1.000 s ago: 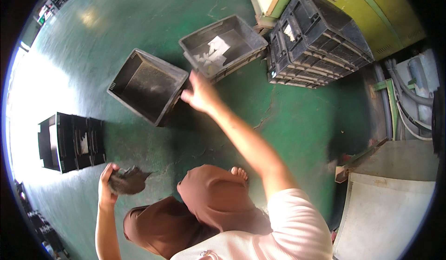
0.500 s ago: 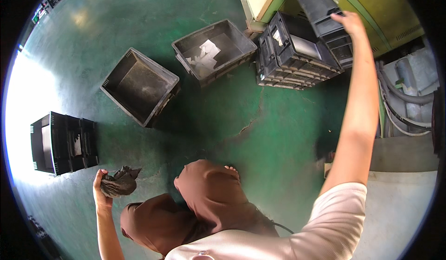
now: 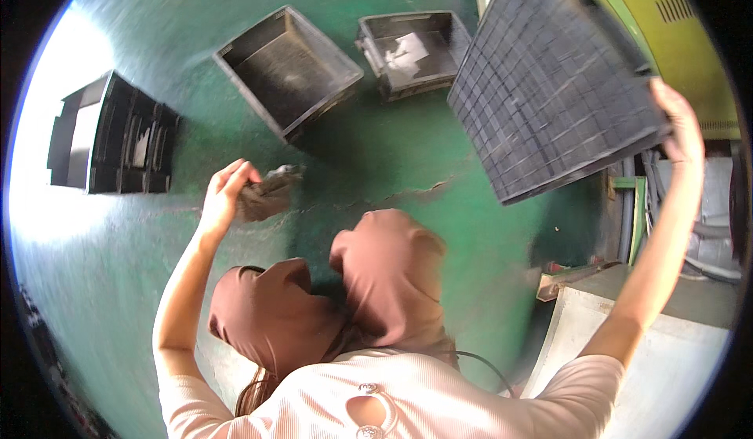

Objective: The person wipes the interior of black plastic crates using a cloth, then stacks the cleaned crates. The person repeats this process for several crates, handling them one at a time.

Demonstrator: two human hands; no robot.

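At the far left, a stack of black plastic crates (image 3: pixel 118 145) stands on a shiny green floor (image 3: pixel 376 156), with a white patch on its side. Next, the person's left hand (image 3: pixel 227 189) is closed around a crumpled grey-brown cloth (image 3: pixel 269 196), held out in front of the knees. Just beyond it sits an open, rectangular dark grey plastic bin (image 3: pixel 290 64), turned at an angle. In the lower middle are two knees in brown fabric (image 3: pixel 388 278). Above them, a second dark grey bin (image 3: pixel 427 84) holds torn white paper pieces (image 3: pixel 408 53). To its right, a large dark grey crate (image 3: pixel 557 94) is tipped up, a gridded face toward the viewer; whether it touches anything below cannot be told. The right hand (image 3: pixel 681 125) grips its right edge. Behind, at far right, rises a yellow-green cabinet (image 3: pixel 694 35).
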